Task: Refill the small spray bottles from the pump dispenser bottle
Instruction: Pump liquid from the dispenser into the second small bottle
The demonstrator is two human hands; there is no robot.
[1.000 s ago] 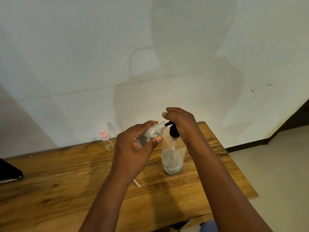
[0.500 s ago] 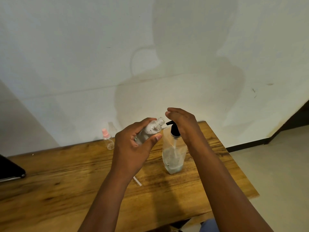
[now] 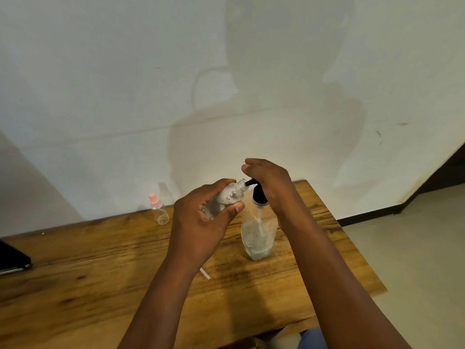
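- A thin white plastic tube (image 3: 204,274) lies flat on the brown wooden tabletop (image 3: 100,285), nearest the viewer, just beneath the left wrist.
- The clear plastic pump dispenser bottle with a black pump head (image 3: 256,233) stands upright on the tabletop at about 3 o'clock from the left hand; its walls look dented inward and a shallow layer of cloudy, foamy liquid sits at its base.
- The left hand (image 3: 201,222) has its fingers and thumb curled round a small clear uncapped spray bottle (image 3: 227,197), held tilted with its open neck toward 2 o'clock, the mouth touching the black spout. White foam fills the upper part of this bottle.
- The right hand (image 3: 270,182) rests over the pump head, palm down with the fingers loosely bent and reaching past the spout; whether it is pressing cannot be told.
- A second small clear spray bottle with a pink cap (image 3: 158,210) stands near the wall at 10 o'clock from the left hand, well apart from the others.
- A dark flat object (image 3: 12,258) lies at the tabletop's 9 o'clock edge.
- Half a second ago the small bottle's neck stood just apart from the spout; now they meet. The foam inside looks much the same.
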